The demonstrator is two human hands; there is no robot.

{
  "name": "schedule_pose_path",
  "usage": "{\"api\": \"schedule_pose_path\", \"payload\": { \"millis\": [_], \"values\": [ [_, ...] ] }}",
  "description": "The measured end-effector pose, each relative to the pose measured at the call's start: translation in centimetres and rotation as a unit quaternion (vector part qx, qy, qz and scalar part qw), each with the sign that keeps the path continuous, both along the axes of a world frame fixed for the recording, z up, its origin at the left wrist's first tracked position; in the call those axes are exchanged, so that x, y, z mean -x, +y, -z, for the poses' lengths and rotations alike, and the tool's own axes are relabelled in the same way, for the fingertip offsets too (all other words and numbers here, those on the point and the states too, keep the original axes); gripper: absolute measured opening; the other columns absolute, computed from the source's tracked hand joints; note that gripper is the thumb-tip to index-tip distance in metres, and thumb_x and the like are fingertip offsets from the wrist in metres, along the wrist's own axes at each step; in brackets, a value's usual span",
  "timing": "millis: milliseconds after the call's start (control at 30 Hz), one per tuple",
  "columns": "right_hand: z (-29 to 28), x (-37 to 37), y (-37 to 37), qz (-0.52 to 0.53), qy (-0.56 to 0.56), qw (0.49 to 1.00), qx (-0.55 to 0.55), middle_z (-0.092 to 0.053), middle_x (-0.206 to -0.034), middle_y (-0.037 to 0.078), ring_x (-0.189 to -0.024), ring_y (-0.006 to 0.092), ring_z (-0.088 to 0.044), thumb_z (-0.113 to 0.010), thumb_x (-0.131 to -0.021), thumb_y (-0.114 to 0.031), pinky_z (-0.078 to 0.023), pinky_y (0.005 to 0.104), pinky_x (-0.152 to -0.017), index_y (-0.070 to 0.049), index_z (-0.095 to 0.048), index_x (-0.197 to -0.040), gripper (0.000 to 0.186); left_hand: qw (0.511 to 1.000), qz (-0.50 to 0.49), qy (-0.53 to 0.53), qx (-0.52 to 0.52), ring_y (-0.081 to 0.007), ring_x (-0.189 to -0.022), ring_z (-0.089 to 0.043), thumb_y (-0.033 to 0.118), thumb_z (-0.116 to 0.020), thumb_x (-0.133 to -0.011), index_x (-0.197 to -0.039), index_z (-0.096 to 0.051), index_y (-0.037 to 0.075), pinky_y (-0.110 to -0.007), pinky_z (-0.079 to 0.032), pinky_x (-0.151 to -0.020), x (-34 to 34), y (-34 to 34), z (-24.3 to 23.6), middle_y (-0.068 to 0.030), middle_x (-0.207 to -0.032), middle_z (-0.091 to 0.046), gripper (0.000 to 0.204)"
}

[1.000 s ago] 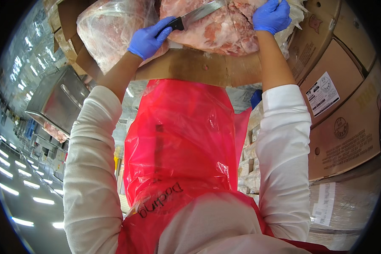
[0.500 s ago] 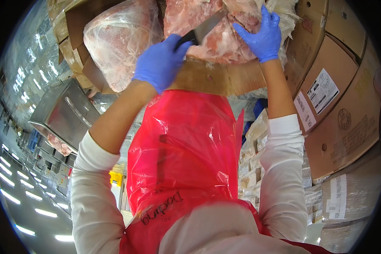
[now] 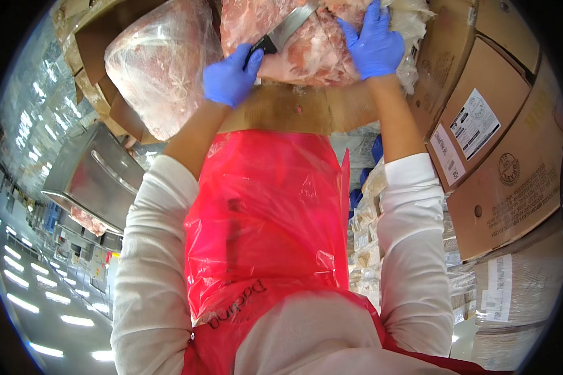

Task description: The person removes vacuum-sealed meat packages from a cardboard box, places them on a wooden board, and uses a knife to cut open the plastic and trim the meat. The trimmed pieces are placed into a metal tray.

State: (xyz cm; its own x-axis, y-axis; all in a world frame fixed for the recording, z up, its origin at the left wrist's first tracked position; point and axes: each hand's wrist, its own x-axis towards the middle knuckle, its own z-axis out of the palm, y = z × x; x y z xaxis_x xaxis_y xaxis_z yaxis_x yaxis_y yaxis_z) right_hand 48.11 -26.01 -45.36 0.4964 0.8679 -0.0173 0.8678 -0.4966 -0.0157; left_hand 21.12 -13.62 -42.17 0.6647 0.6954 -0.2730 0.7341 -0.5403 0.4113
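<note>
A knife (image 3: 289, 27) with a black handle is gripped in my blue-gloved left hand (image 3: 233, 76). Its blade lies against a large slab of pale pink raw meat (image 3: 297, 64), the tip near the slab's middle. On the slab's right side rests my blue-gloved right hand (image 3: 375, 47), open, with fingers spread and the fingertips on the meat. Another big piece of meat wrapped in clear film (image 3: 159, 72) lies left of the slab. Both pieces sit in or on an opened cardboard box (image 3: 294, 111), whose near wall is close to my red apron (image 3: 266, 194).
Brown cartons with white labels (image 3: 453, 147) stack up at the right. A stainless steel bin (image 3: 94, 175) stands at the left, with some meat (image 3: 86, 220) below its edge. Crumpled clear film (image 3: 411, 44) lies by the slab's right edge.
My left hand and the knife have shifted a little, the blade now lying further along the slab. The right hand stays spread on the meat. The whole view has moved slightly.
</note>
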Motion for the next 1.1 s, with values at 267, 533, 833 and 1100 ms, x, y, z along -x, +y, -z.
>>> {"api": "schedule_pose_path", "payload": {
  "millis": [267, 533, 833, 1100],
  "values": [
    [1.0, -1.2, 0.2, -0.031, -0.04, 0.999, -0.017, -0.066, -0.119, 0.023, -0.062, 0.0357, -0.066, -0.058, -0.087, -0.066, -0.054, 0.0433, -0.06, 0.002, -0.047, -0.139, 0.087, 0.999, 0.044, 0.002, 0.02, -0.0359, -0.062, -0.066, 0.048, -0.055, -0.097, -0.1, -0.061, 0.019, -0.048, -0.05, -0.052, 1.1, 3.1, 0.5, -0.0132, -0.07, -0.068, 0.03],
    [1.6, -3.2, 0.1, -0.004, 0.003, 1.0, -0.008, -0.059, -0.128, 0.027, -0.077, 0.0408, -0.066, -0.059, -0.089, -0.057, -0.053, 0.0491, -0.071, -0.002, -0.04, -0.145, 0.081, 0.969, 0.048, 0.051, 0.238, -0.0431, -0.087, -0.065, 0.028, -0.054, -0.097, -0.143, -0.048, 0.019, -0.051, -0.052, -0.079, -4.9, 5.0, -19.0, -0.0215, -0.098, -0.069, 0.047],
    [0.9, -2.8, 0.3, 0.032, 0.066, 0.997, 0.022, -0.056, -0.13, 0.028, -0.089, 0.043, -0.066, -0.061, -0.088, -0.052, -0.053, 0.0518, -0.08, -0.004, -0.037, -0.147, 0.08, 0.969, 0.131, 0.134, 0.163, -0.036, -0.07, -0.062, 0.019, -0.057, -0.094, -0.142, -0.053, 0.028, -0.042, -0.049, -0.068, -5.9, 6.3, -21.0, -0.02, -0.076, -0.062, 0.049],
    [-0.9, -2.3, 1.4, 0.049, 0.098, 0.994, 0.021, -0.059, -0.126, 0.027, -0.083, 0.0416, -0.066, -0.063, -0.086, -0.053, -0.054, 0.0509, -0.075, -0.004, -0.037, -0.146, 0.082, 0.976, 0.095, 0.117, 0.157, -0.0348, -0.069, -0.062, 0.019, -0.056, -0.096, -0.146, -0.048, 0.023, -0.041, -0.05, -0.068, -7.4, 3.8, -15.8, -0.022, -0.079, -0.063, 0.05]
  ]
}}
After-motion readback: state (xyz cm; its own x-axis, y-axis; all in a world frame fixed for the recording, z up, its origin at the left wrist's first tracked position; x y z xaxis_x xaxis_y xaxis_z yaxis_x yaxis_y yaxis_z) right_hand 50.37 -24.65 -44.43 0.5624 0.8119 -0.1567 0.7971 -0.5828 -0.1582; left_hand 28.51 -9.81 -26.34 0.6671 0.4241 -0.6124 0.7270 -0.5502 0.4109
